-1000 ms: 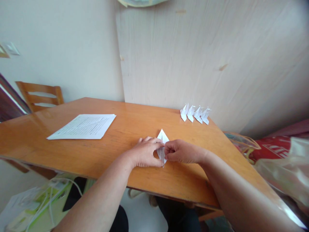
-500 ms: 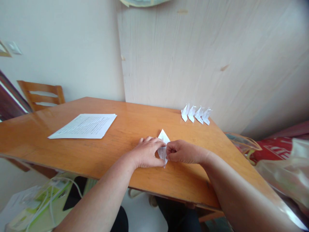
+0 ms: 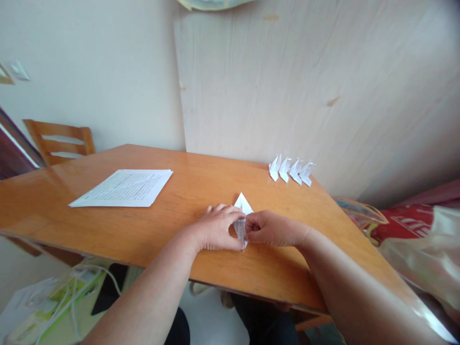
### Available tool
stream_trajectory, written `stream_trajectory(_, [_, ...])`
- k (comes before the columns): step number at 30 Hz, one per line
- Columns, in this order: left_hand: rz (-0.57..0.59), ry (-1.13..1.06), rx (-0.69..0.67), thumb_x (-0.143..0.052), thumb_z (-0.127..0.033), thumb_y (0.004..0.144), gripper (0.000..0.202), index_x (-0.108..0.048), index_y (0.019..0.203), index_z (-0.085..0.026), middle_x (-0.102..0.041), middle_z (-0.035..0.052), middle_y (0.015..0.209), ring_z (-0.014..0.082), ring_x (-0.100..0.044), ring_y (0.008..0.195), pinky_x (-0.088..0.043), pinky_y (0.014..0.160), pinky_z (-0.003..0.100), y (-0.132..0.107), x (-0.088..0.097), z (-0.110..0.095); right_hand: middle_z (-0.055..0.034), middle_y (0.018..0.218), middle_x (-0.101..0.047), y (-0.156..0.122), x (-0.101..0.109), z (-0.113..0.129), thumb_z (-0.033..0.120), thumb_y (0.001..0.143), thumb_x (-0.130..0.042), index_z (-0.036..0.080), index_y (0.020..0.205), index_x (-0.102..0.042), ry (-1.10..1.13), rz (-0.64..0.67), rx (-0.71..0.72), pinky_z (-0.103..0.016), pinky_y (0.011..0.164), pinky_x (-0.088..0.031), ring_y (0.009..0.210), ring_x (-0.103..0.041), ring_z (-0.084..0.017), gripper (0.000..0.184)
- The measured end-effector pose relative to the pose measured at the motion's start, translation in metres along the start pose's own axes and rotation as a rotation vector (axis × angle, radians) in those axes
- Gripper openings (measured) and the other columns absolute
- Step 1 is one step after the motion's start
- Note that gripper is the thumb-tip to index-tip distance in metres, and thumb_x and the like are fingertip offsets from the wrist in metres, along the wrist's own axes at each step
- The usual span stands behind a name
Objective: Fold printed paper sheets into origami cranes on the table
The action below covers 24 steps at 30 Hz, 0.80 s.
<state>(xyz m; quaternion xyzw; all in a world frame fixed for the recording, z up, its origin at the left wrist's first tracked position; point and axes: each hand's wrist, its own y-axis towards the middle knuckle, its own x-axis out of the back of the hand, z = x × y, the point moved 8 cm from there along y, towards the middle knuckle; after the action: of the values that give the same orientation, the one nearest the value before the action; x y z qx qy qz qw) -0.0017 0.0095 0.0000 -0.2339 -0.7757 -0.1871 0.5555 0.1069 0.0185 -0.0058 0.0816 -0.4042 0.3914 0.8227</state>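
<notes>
A small folded paper [image 3: 243, 205], white with print and pointed at both ends, lies on the wooden table in front of me. My left hand [image 3: 221, 227] holds it from the left, the forefinger across its middle and the thumb at its lower tip, with a gap between them. From the right, my right hand [image 3: 271, 229] has its fingers curled in and pinches the paper's right edge. Part of the lower half is covered by my fingers.
Several folded paper pieces [image 3: 290, 170] stand in a row at the table's back right. A stack of printed sheets [image 3: 124, 188] lies on the left. The wooden table [image 3: 201, 175] meets the wall behind. Bags [image 3: 409, 225] sit beyond its right edge, a chair [image 3: 61, 139] at far left.
Both hands and the folded paper keep nearly the same place. My right hand has shifted very slightly left and down along the paper's edge. The whole view has drifted a little.
</notes>
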Motion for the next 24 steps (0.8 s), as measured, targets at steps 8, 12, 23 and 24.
stream_trajectory(8, [0.013,0.003,0.003,-0.068,-0.061,0.07,0.078,-0.047,0.14,-0.035,-0.046,-0.0008,0.152,0.0313,-0.039,0.136,-0.031,0.11,0.046,-0.0008,-0.0008,0.0013,0.0018,0.07,-0.06,0.0003,-0.0005,0.0008,0.021,0.078,-0.061,0.018,0.081,-0.067,-0.045,-0.015,-0.009,-0.023,0.059,-0.035,0.065,-0.047,-0.013,0.007])
stream_trajectory(12, [0.024,0.012,0.007,-0.068,-0.061,0.07,0.08,-0.045,0.143,-0.035,-0.045,-0.0013,0.153,0.0306,-0.038,0.137,-0.03,0.111,0.046,-0.0012,-0.0011,0.0022,0.0017,0.07,-0.06,0.0001,0.0,0.0016,0.022,0.077,-0.061,0.019,0.081,-0.067,-0.07,-0.018,-0.035,-0.024,0.059,-0.034,0.064,-0.047,-0.013,0.007])
stream_trajectory(23, [0.064,0.008,0.022,-0.069,-0.062,0.07,0.083,-0.044,0.145,-0.035,-0.042,-0.0008,0.155,0.0324,-0.035,0.139,-0.028,0.112,0.046,-0.0015,-0.0004,0.0009,0.0031,0.068,-0.055,-0.0013,-0.0004,0.0073,0.021,0.078,-0.059,0.018,0.077,-0.061,-0.093,0.014,-0.025,-0.024,0.058,-0.032,0.063,-0.046,-0.011,0.004])
stream_trajectory(24, [0.067,0.007,0.024,-0.069,-0.062,0.07,0.084,-0.044,0.145,-0.035,-0.042,-0.0008,0.155,0.0325,-0.035,0.139,-0.028,0.112,0.046,-0.0016,-0.0005,0.001,0.0031,0.068,-0.055,-0.0015,-0.0002,0.0081,0.021,0.078,-0.059,0.018,0.076,-0.061,-0.092,0.016,-0.02,-0.024,0.058,-0.032,0.063,-0.046,-0.011,0.003])
